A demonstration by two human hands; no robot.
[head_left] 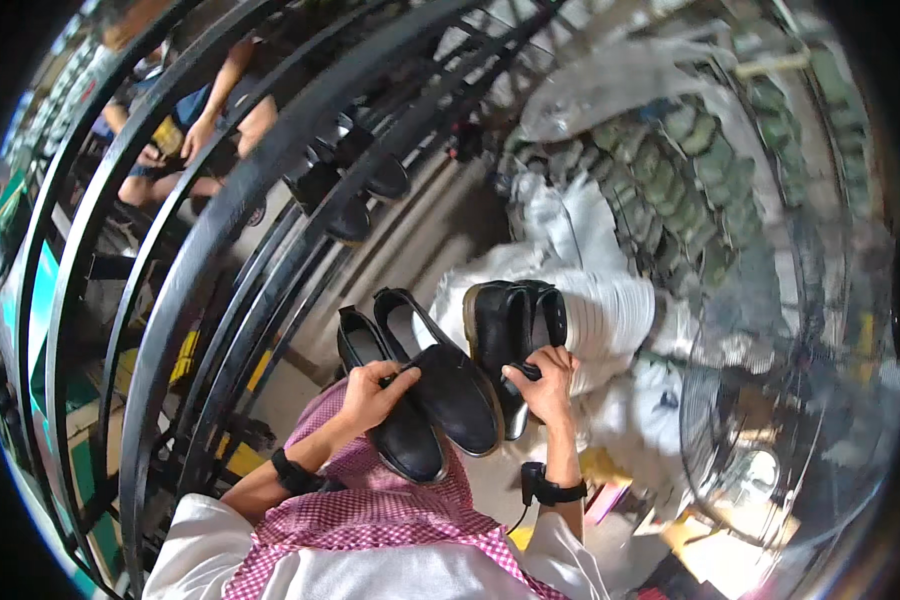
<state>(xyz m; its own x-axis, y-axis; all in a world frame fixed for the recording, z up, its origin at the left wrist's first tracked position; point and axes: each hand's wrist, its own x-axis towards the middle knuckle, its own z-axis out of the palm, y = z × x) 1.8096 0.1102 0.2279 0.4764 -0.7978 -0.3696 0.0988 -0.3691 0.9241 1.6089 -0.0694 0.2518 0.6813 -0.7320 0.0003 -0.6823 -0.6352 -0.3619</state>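
Note:
My left hand (374, 393) is closed on a pair of black slip-on shoes (456, 398) held side by side, its fingers pressed around their inner edges. Their toes point down toward my lap and their openings face away from me. To the right, my right hand (547, 384) grips another pair of black shoes (495, 325) by their lower ends, with light tan soles on the left side. The two pairs hang close together above my pink checked apron (400, 520). What lies under my fingers is partly hidden.
Curved black rack bars (185, 270) fill the left, with more black shoes (348, 215) behind them. A person (205, 125) sits beyond the rack. White stacked pieces (605, 320) lie beyond my right hand, near piled green pieces (685, 180). A wire-caged fan (740, 450) stands right.

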